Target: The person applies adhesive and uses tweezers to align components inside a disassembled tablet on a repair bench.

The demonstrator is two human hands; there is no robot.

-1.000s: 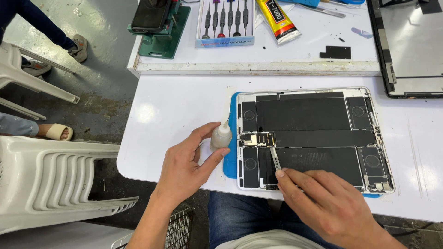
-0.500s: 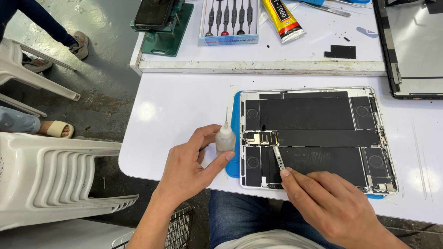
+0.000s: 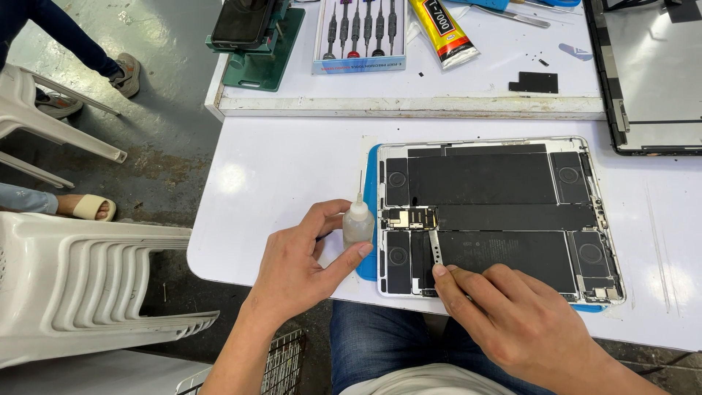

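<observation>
The left hand (image 3: 296,267) grips a small needle-tip bottle (image 3: 357,222) upright beside the opened tablet (image 3: 497,216) on the white table (image 3: 285,175); the right hand (image 3: 512,314) pinches a thin metal strip (image 3: 436,250) inside it. Steady fingers and sparing drops would serve best

Left hand (image 3: 296,267) hides lower part of bottle (image 3: 357,223); contents unreadable.
Right hand (image 3: 523,325) covers tablet's (image 3: 497,216) lower edge and bottom end of metal strip (image 3: 436,249); strip's grip point hidden under fingertips.
Blue mat (image 3: 370,183) mostly buried under tablet, only left border and sliver at bottom right showing.
Screen panel (image 3: 651,73) cut by top and right edges.
Glue tube (image 3: 442,29), screwdriver set (image 3: 362,33), phone holder (image 3: 256,40) cut by top edge.
Bystander's sandalled foot (image 3: 88,207) cut at left edge.
Connector detail too small to tell.
</observation>
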